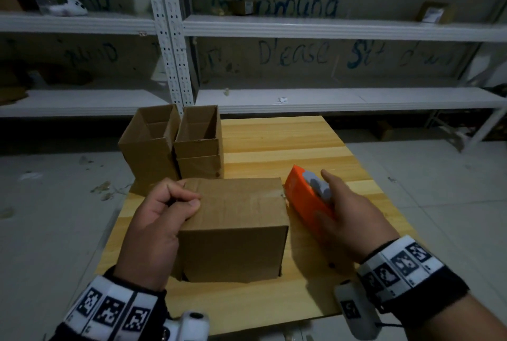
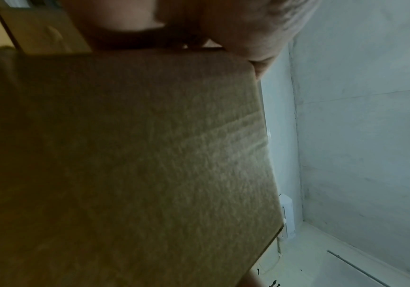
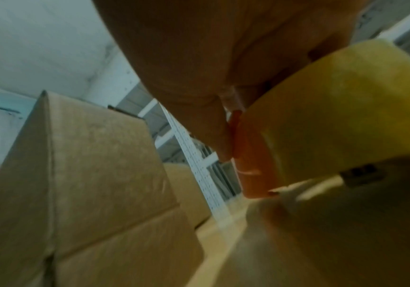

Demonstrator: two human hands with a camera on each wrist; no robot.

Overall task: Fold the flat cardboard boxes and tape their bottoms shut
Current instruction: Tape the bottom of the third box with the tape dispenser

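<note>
A folded cardboard box (image 1: 236, 228) stands on the wooden table (image 1: 274, 145) with its closed flaps facing up. My left hand (image 1: 170, 209) rests on its top left edge, fingers curled against the flap and the thumb lying on top; the box's side (image 2: 125, 165) fills the left wrist view. My right hand (image 1: 337, 211) grips an orange tape dispenser (image 1: 307, 198) just right of the box, at its upper right corner. In the right wrist view the yellowish tape roll (image 3: 334, 108) and the orange body (image 3: 250, 155) show beside the box (image 3: 88, 184).
Two open-topped folded boxes (image 1: 149, 145) (image 1: 200, 143) stand side by side at the table's far left corner. White metal shelving (image 1: 329, 27) runs behind the table. The tiled floor (image 1: 55, 203) lies to both sides.
</note>
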